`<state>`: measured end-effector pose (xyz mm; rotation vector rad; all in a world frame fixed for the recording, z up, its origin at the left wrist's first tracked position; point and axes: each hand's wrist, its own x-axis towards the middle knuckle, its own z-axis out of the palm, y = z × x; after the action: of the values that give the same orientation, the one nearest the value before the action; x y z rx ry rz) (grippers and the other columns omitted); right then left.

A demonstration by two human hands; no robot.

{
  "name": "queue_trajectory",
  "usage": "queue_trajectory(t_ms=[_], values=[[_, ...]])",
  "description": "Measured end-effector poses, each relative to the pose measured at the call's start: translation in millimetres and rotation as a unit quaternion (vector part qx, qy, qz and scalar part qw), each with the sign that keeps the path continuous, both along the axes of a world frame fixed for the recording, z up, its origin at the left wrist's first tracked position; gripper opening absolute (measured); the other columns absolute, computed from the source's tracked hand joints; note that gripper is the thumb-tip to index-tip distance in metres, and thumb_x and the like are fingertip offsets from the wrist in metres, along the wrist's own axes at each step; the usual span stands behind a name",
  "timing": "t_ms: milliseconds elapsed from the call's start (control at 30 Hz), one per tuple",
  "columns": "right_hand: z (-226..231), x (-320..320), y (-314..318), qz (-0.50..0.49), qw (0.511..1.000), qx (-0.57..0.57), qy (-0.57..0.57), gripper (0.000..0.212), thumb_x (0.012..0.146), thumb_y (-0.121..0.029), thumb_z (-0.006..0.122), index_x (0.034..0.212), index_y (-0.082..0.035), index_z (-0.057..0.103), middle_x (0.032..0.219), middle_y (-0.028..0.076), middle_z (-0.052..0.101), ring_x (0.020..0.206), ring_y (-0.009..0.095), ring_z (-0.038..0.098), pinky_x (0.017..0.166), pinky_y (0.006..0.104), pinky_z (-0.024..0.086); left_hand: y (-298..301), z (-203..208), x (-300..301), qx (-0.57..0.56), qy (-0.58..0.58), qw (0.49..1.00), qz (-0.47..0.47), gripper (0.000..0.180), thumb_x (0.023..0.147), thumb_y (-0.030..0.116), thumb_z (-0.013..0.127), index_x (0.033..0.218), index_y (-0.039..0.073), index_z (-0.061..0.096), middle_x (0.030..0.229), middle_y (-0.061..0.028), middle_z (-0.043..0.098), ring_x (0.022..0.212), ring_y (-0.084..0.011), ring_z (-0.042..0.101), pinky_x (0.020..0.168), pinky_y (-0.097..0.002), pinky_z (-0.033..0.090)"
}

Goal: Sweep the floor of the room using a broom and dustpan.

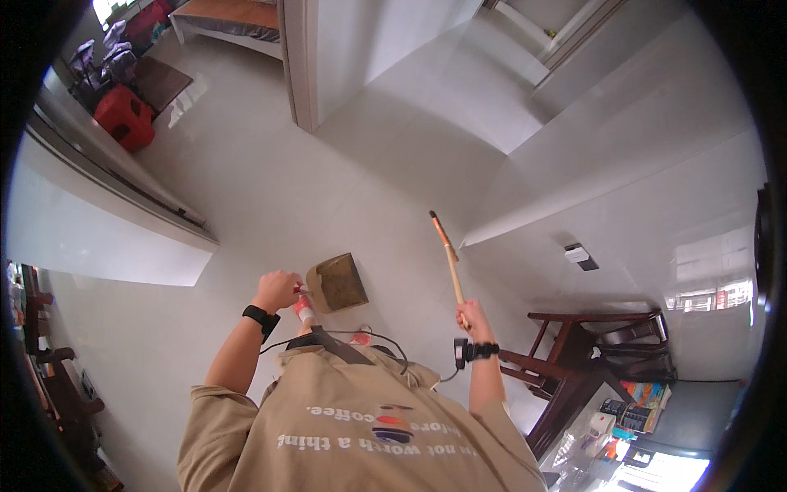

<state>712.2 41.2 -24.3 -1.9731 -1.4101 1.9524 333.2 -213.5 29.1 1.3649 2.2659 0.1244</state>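
One brown dustpan (338,284) and one pale wooden stick (457,280) are in the person's grasp. The left hand (277,290) is closed, its fingers curled round the red handle end (298,289) just left of the pan; the grip's underside is hidden. The right hand (475,316) is closed too, wrapped round the stick's lower end, which pokes out a little below the fist. From there the stick slants up and left to a dark tip, over the tiled floor (385,180) and well apart from the dustpan. The left forearm angles up and inward, back of the hand uppermost, a black band (262,319) at its wrist. The right forearm rises nearly straight, with a black strap (477,351) round its wrist.
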Motion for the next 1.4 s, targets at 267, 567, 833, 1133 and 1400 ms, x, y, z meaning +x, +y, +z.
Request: queue_trajectory(t_ms=[267, 567, 833, 1133, 1400], values=[[-29.6, -85.2, -58.4, -0.005, 0.998, -0.053, -0.039, 0.015, 0.075, -0.010, 0.053, 0.065, -0.004, 0.042, 0.049, 0.003, 0.043, 0.037, 0.012, 0.044, 0.030, 0.0237, 0.031, -2.1, -21.1, -53.7, 0.013, 0.000, 1.000, -0.003, 0.009, 0.062, 0.016, 0.058, 0.070, 0.017, 0.062, 0.070, -0.0056, 0.062, 0.068, -0.0274, 0.059, 0.054, -0.0382, 0.046], [38.2, -132.1, -110.1, -0.072, 0.939, -0.310, 0.134, 0.018, 0.086, -0.014, 0.049, 0.071, -0.007, 0.040, 0.058, 0.000, 0.042, 0.040, 0.005, 0.039, 0.032, 0.0185, 0.029, -0.1, -31.7, -92.2, 0.060, 0.009, 0.998, -0.010, 0.009, 0.064, 0.016, 0.057, 0.071, 0.011, 0.060, 0.067, -0.0109, 0.060, 0.067, -0.0317, 0.058, 0.056, -0.0413, 0.046], [89.8, -150.7, -70.7, -0.131, 0.900, -0.332, 0.250, 0.021, 0.087, -0.019, 0.048, 0.072, -0.008, 0.039, 0.057, -0.003, 0.038, 0.039, 0.002, 0.034, 0.030, 0.0153, 0.026, -49.4, -30.9, -139.7, 0.097, -0.039, 0.991, 0.088, 0.011, 0.062, 0.012, 0.056, 0.071, 0.012, 0.063, 0.070, -0.0094, 0.061, 0.068, -0.0296, 0.059, 0.058, -0.0396, 0.048], [27.0, -298.2, 2.8, 0.063, 0.997, -0.040, 0.013, 0.022, 0.082, -0.014, 0.051, 0.064, -0.006, 0.041, 0.048, 0.002, 0.043, 0.036, 0.009, 0.040, 0.031, 0.0220, 0.031, -96.2, -18.8, -175.5, 0.037, -0.069, 0.975, 0.209, 0.010, 0.064, 0.011, 0.059, 0.072, 0.013, 0.064, 0.069, -0.0080, 0.061, 0.070, -0.0270, 0.058, 0.064, -0.0386, 0.047], [-72.2, -358.5, -23.4, 0.185, 0.977, -0.083, -0.064, 0.076, 0.077, -0.007, 0.048, 0.128, 0.001, -0.007, 0.060, 0.005, 0.047, 0.043, 0.013, 0.045, 0.034, 0.0242, 0.035, -102.3, -28.6, -193.5, 0.038, -0.003, 0.973, 0.228, 0.009, 0.066, 0.014, 0.058, 0.074, 0.013, 0.062, 0.069, -0.0084, 0.061, 0.071, -0.0275, 0.059, 0.061, -0.0384, 0.047]])
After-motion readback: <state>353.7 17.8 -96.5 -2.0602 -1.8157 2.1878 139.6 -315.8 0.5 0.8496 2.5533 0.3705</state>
